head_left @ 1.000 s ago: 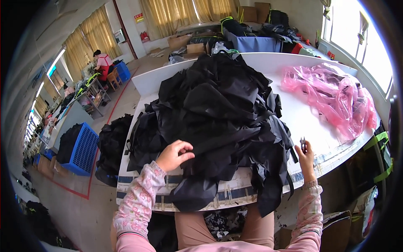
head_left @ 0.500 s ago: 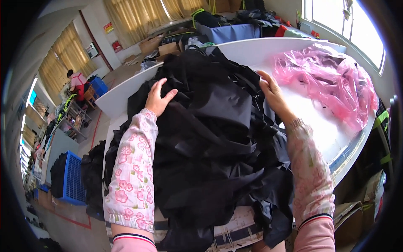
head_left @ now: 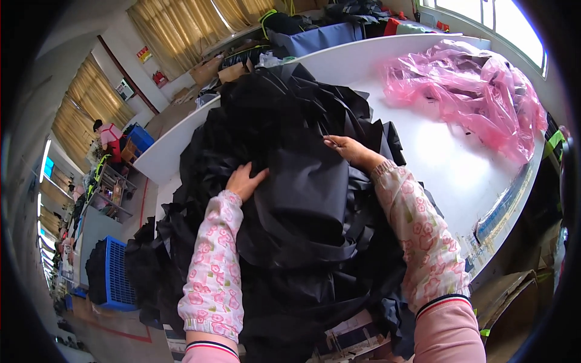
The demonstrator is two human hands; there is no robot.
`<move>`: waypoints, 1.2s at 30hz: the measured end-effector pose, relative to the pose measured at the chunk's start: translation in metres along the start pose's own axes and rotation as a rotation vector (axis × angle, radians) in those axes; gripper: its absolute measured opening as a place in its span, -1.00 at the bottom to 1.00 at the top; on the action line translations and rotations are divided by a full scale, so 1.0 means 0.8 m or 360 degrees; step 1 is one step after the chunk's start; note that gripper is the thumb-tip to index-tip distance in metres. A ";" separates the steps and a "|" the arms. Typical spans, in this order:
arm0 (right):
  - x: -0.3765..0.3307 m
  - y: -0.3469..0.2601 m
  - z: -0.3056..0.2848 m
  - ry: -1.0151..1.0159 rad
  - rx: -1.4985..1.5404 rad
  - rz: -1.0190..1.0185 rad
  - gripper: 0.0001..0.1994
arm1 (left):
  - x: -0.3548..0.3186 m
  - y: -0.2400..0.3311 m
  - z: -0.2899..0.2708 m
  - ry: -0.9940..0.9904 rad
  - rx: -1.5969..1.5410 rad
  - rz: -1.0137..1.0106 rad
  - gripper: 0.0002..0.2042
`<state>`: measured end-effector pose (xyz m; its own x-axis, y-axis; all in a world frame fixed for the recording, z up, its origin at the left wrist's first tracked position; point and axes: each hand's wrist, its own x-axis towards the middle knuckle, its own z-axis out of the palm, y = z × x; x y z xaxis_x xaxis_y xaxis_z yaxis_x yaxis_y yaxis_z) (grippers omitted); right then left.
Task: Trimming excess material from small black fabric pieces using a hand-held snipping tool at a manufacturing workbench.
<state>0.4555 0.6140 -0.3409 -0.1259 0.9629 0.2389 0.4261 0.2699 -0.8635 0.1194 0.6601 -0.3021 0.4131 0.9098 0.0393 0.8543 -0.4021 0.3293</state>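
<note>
A big heap of black fabric (head_left: 302, 199) with a slight sheen lies in front of me, its loose pieces folded and overlapping. My left hand (head_left: 244, 181) rests on the middle of the heap with thumb and fingers apart. To the right and a little farther off, my right hand (head_left: 354, 152) is closed in a pinch on an edge of the fabric. Its fingertips partly hide that edge. Both forearms wear pink flowered sleeve covers.
The heap lies on a white table (head_left: 417, 139) with a raised rim. A crumpled pink plastic bag (head_left: 466, 91) sits at its far right. Blue crates (head_left: 119, 275) stand on the floor to the left. An open cardboard box (head_left: 505, 302) is at lower right. Another person (head_left: 110, 138) stands far left.
My right hand has moved left and nearer, from the heap's right side to pinch the fabric. My left hand has come slightly nearer and right. The fabric has shifted, its right side drawn inward.
</note>
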 end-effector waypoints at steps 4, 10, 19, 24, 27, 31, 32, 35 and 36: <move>-0.047 -0.005 -0.001 0.0072 -0.0201 0.0088 -0.54 | -0.055 -0.005 0.032 0.0094 0.0034 0.0004 -0.22; -0.115 -0.021 0.001 0.0100 -0.0152 0.0158 -0.58 | -0.128 0.022 0.075 0.0331 0.0103 -0.0111 -0.36; -0.225 -0.192 -0.060 0.0561 -0.0311 -0.0122 -0.66 | -0.223 0.048 -0.024 0.1094 -0.0647 0.0495 -0.38; -0.386 -0.371 0.035 0.0051 -0.0340 -0.0478 -0.48 | -0.349 -0.093 -0.126 0.1440 0.0009 0.0005 -0.52; -0.448 -0.381 0.120 -0.0369 -0.0774 -0.0547 -0.42 | -0.405 -0.219 -0.090 0.1048 0.0100 -0.1040 -0.30; -0.454 -0.324 0.191 -0.0450 -0.1208 -0.0520 -0.37 | -0.500 -0.349 -0.007 0.0351 -0.0411 -0.1467 -0.31; -0.446 -0.303 0.189 -0.0387 -0.1274 -0.0430 -0.39 | -0.479 -0.324 0.025 0.0248 -0.0120 -0.1474 -0.36; -0.433 -0.237 0.159 -0.0258 -0.1520 -0.0322 -0.47 | -0.415 -0.219 0.060 0.0134 -0.0174 -0.1171 -0.41; -0.423 -0.231 0.160 -0.0248 -0.1505 -0.0366 -0.48 | -0.425 -0.232 0.070 0.0163 -0.0181 -0.1102 -0.40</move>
<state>0.3047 0.2372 -0.3190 -0.3832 0.8928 0.2366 0.9088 0.4102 -0.0761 -0.1620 0.4193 -0.4295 -0.2498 0.9598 -0.1278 0.8694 0.2804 0.4068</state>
